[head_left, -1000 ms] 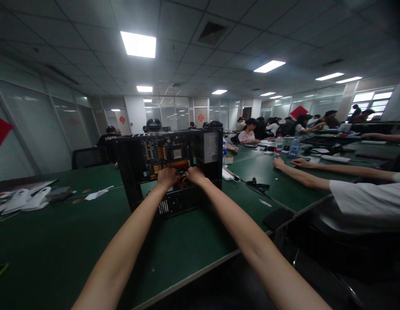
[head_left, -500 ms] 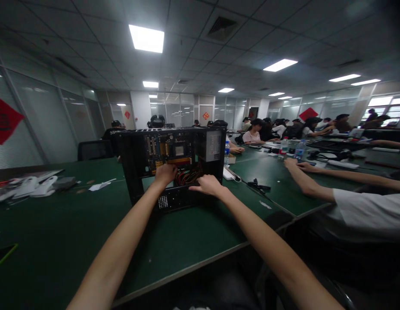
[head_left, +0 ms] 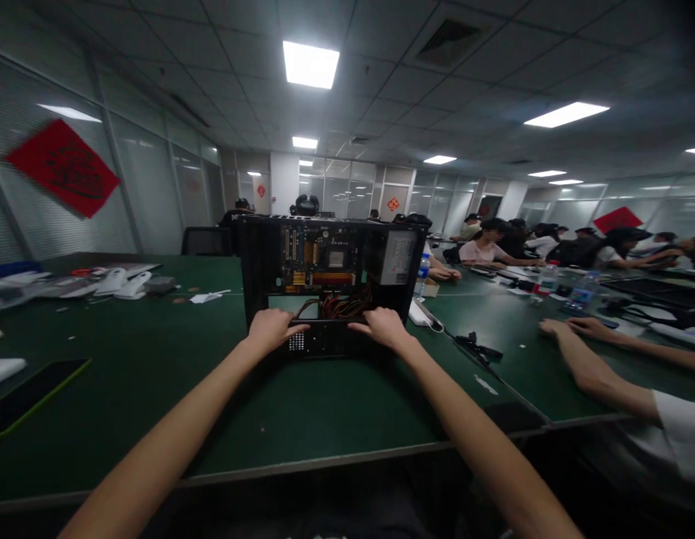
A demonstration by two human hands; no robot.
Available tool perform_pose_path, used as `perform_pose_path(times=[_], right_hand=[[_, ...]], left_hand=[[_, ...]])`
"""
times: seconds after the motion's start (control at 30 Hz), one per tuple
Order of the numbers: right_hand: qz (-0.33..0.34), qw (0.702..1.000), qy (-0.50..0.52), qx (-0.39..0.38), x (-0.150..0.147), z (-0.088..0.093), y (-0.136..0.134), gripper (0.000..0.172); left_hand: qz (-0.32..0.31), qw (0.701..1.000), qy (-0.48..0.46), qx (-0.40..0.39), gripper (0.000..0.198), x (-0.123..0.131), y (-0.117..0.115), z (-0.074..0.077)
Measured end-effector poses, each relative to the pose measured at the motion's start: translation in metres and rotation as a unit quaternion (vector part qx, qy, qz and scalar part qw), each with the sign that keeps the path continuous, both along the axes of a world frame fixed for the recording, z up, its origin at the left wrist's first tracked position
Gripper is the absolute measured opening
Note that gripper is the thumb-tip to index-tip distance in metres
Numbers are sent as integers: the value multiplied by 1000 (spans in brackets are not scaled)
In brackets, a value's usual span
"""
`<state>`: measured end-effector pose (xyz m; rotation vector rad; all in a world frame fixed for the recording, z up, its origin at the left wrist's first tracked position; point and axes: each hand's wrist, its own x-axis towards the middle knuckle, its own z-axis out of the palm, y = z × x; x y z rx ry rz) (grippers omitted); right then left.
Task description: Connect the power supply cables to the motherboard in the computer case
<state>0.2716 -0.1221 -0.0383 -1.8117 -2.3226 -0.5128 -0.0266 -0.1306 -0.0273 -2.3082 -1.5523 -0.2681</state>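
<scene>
1. Straight ahead at twelve o'clock stands the desktop computer case (head_left: 352,346), upright on the green bench (head_left: 325,419), open side facing the wearer, long axis running nine to three across the view.

2. Reading a clock on that open face: the left hand (head_left: 270,329) is at eight, the right hand (head_left: 386,329) at four, so neither is nearer to the case; both are on it.

3. Look at the left grip: fingers bent over the lower rail, thumb stretched along its front toward three, clasping the metal by the look of it.

4. And the right grip mirrors it, fingers over the same rail, thumb aimed at nine. Fingertips on both are hidden, so how firmly they pinch, I can't tell.

5. Here's the key relation: the case's bulk rises toward one o'clock from the left grip, eleven from the right, with the rail bridging the gap.

6. Inside, the motherboard (head_left: 319,258) sits around eleven, the power supply (head_left: 399,257) at two, and the cable bundle (head_left: 344,305) hangs just below centre, closer to the right hand.
</scene>
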Motion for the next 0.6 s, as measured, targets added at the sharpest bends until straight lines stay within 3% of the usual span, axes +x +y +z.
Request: perform_pose_path(times=[0.23, 0.6], right_hand=[[-65, 998, 2, 14, 5, -6, 2, 75], [-78, 997, 14, 14, 2, -5, 1, 76]], left_hand=[[9, 1000, -23, 18, 70, -5, -1, -6], [-12, 999, -9, 46, 68, -8, 5, -13]])
